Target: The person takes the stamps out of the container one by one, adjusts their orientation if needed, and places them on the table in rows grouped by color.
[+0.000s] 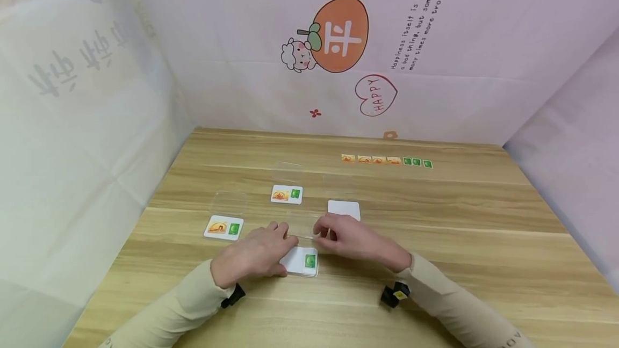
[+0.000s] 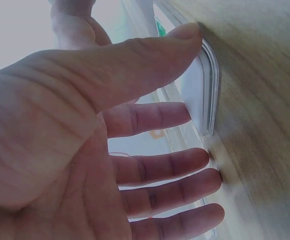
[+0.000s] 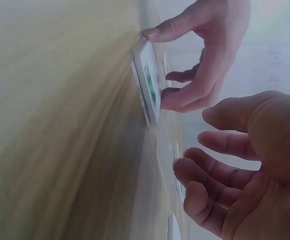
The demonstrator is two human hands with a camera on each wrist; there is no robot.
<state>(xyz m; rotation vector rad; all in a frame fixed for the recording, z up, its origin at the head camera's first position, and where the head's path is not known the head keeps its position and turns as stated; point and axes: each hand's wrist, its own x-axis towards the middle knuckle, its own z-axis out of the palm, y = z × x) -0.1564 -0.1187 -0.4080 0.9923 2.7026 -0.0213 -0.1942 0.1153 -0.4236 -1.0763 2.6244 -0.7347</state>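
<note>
The left grip (image 1: 253, 255) rests on a clear-cased card (image 1: 302, 261) at the near middle of the wooden surface (image 1: 483, 240): the left wrist view shows the thumb (image 2: 150, 60) laid along the case's edge and the other fingers straight and spread beside it, so the hand touches rather than clasps. A green square shows on the card's uncovered right end. Just to the right, the right grip (image 1: 355, 240) lies knuckles up, fingers loosely curled; a faint clear sleeve (image 1: 302, 227) lies by its fingertips, though whether they pinch it cannot be told.

Starting at the left edge, another cased card (image 1: 223, 227) with an orange and a green picture lies apart from the hands. Farther back is a similar card (image 1: 287, 194), then a blank white card (image 1: 344, 210) just beyond the right hand. At the far right a row of small tiles (image 1: 387, 160), orange then green, lies near the back wall.
</note>
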